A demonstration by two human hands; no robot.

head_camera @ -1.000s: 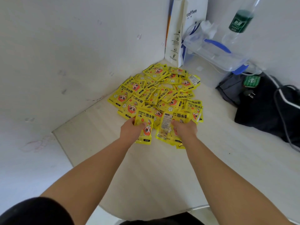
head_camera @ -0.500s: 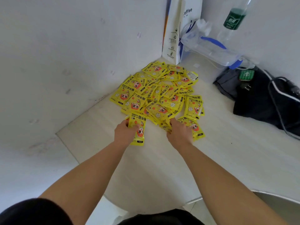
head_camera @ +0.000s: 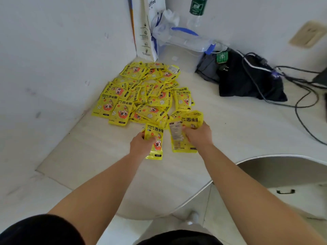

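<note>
A heap of several yellow hand-warmer packets (head_camera: 146, 96) lies on the pale table (head_camera: 99, 156) in the corner by the wall. My left hand (head_camera: 140, 145) grips one yellow packet (head_camera: 154, 144) by its left side, face up, just in front of the heap. My right hand (head_camera: 198, 134) holds two packets at the heap's near right edge: one back side up (head_camera: 177, 138) and a crumpled one (head_camera: 192, 119) under its fingers.
A white paper coffee bag (head_camera: 146, 29) stands in the corner. Beside it are a clear plastic box with blue handle (head_camera: 184, 38) and a water bottle (head_camera: 197, 11). A black bag (head_camera: 247, 82) with cables lies at the right. The table's curved front edge (head_camera: 265, 158) is near.
My right hand has shifted right and picked up packets from the heap's edge. My left hand drew its packet a little nearer. The camera turned right, showing more of the cables.
</note>
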